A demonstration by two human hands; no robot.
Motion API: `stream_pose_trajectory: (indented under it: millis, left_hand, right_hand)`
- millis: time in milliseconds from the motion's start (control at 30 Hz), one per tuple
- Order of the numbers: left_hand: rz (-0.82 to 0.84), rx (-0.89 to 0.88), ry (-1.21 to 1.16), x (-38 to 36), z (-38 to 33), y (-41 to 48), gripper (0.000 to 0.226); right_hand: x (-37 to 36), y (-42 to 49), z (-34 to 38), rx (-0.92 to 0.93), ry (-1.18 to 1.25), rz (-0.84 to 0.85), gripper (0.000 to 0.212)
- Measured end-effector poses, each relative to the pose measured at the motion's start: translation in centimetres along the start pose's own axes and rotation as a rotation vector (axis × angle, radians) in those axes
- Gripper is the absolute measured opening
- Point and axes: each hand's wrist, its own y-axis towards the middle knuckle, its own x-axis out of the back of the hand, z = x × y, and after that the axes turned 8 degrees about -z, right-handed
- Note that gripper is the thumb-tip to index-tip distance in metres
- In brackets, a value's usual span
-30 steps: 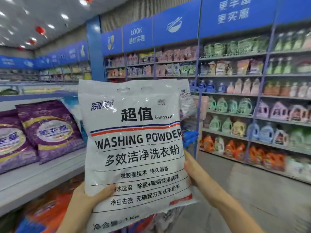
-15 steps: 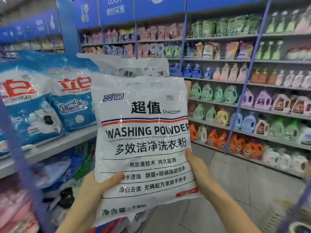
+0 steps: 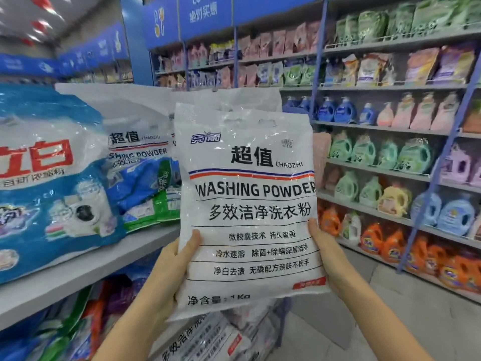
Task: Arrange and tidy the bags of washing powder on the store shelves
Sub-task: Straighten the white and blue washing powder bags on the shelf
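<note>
Placing step: left hand [image 3: 166, 272] and right hand [image 3: 330, 256] hold the white bag [image 3: 250, 199] upright, each grip pinching a lower side. Next, likely, seat it beside the matching bag [image 3: 138, 126] on the left shelf [image 3: 78, 272].

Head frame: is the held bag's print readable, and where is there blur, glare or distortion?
Head view: print on the white bag is sharp and readable; motion blur streaks the upper-left ceiling; glare speckles the blue bag at left; the blue shelf upright leans, bent by the wide lens.
</note>
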Motion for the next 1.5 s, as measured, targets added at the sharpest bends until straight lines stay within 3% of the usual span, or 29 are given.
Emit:
stream_pose_trajectory:
  millis: [233, 433, 533, 667, 833, 933, 1033, 1133, 1300, 1500]
  left_hand:
    - [-0.115, -0.079, -0.015, -7.3, 0.0, 8.5, 0.063]
    - [-0.331, -0.125, -0.045, -12.9, -2.4, 16.2, 0.059]
    - [-0.452, -0.148, -0.029, -13.0, -4.1, 19.6, 0.049]
    - [-0.586, -0.103, -0.027, -11.4, -5.8, 22.6, 0.042]
    - [-0.743, -0.087, -0.016, -9.1, -6.9, 24.4, 0.036]
    - [-0.847, -0.068, 0.011, -7.8, -6.7, 24.8, 0.035]
    - [-0.908, -0.042, 0.047, -7.4, -6.5, 25.3, 0.039]
    - [-0.947, -0.056, 0.054, -7.6, -6.6, 26.3, 0.034]
    - [-0.959, -0.104, 0.074, -8.4, -7.9, 28.6, 0.031]
    - [-0.972, -0.166, 0.027, -9.5, -7.9, 31.7, 0.031]
  right_hand:
    - [2.5, 17.2, 0.4, 0.089, -0.019, 0.185, 0.05]
    - [1.6, 31.0, 3.2, 0.141, -0.038, 0.34, 0.047]
    - [-0.9, 35.2, 4.8, 0.161, -0.104, 0.419, 0.063]
    - [-5.0, 38.7, 5.9, 0.154, -0.099, 0.601, 0.058]
    - [-8.9, 40.8, 5.9, 0.205, -0.161, 0.684, 0.088]
    - [-10.7, 40.6, 4.8, 0.231, -0.198, 0.674, 0.094]
    - [-12.1, 40.1, 3.7, 0.343, -0.23, 0.611, 0.068]
    - [-12.8, 40.5, 3.2, 0.348, -0.266, 0.535, 0.055]
    - [-13.1, 42.3, 3.7, 0.378, -0.269, 0.469, 0.049]
    - [-14.6, 44.4, 3.8, 0.342, -0.441, 0.238, 0.046]
